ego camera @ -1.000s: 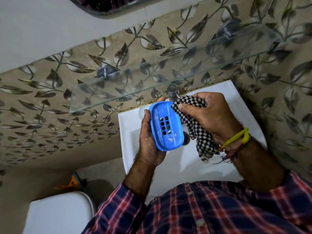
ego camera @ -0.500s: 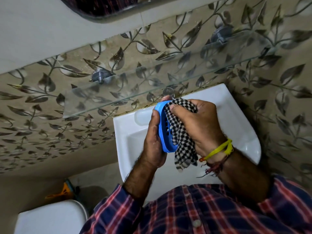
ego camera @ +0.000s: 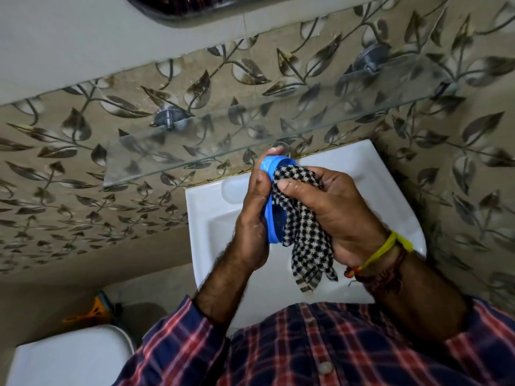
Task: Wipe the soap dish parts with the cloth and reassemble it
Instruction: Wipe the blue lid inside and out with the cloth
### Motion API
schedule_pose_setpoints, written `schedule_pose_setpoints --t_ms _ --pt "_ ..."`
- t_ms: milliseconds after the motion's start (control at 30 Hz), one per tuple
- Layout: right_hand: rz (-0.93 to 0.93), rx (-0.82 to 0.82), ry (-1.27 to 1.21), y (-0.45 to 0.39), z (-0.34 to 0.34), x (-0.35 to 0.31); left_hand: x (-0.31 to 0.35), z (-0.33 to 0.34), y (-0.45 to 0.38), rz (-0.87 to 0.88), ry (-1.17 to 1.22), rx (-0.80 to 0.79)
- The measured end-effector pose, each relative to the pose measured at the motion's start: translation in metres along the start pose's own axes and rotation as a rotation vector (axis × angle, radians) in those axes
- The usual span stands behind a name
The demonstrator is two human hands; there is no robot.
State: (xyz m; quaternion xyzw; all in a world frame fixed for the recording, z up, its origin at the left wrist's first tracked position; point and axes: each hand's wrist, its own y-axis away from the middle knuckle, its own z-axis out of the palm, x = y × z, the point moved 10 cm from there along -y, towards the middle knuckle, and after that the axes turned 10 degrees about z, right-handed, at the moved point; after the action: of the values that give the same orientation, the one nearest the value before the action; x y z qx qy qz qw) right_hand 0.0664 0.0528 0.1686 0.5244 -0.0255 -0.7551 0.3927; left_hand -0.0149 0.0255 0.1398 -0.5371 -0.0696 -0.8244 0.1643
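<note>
My left hand [ego camera: 252, 218] grips a blue plastic soap dish part [ego camera: 271, 218] on edge over the white sink [ego camera: 211, 218], its hollow side facing right. My right hand [ego camera: 334, 215] holds a black-and-white checked cloth [ego camera: 303, 227] and presses it into that hollow, thumb on top. The cloth's loose end hangs down below the dish. Most of the dish is hidden between hand and cloth; only its rim and upper end show. No other dish part is in view.
A glass shelf [ego camera: 195, 162] on metal brackets juts from the leaf-patterned tiled wall just above my hands. The tap [ego camera: 281, 147] peeks out behind the dish. A white toilet lid [ego camera: 69, 355] sits lower left, with an orange tool [ego camera: 92, 310] on the floor.
The dish has turned from face-up to on edge. My right hand has brought the cloth from beside the dish into its hollow and pushed it further down the inside.
</note>
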Motion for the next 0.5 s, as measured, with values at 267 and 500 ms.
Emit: schedule_pose_setpoints --t_ms 267,500 --pt "-0.035 0.034 0.185 -0.003 -0.004 -0.005 0.003 0.003 -0.001 0.012 -0.039 -0.036" --pt "-0.02 0.056 0.145 -0.011 -0.013 -0.008 -0.008 0.009 0.004 -0.021 -0.063 -0.073"
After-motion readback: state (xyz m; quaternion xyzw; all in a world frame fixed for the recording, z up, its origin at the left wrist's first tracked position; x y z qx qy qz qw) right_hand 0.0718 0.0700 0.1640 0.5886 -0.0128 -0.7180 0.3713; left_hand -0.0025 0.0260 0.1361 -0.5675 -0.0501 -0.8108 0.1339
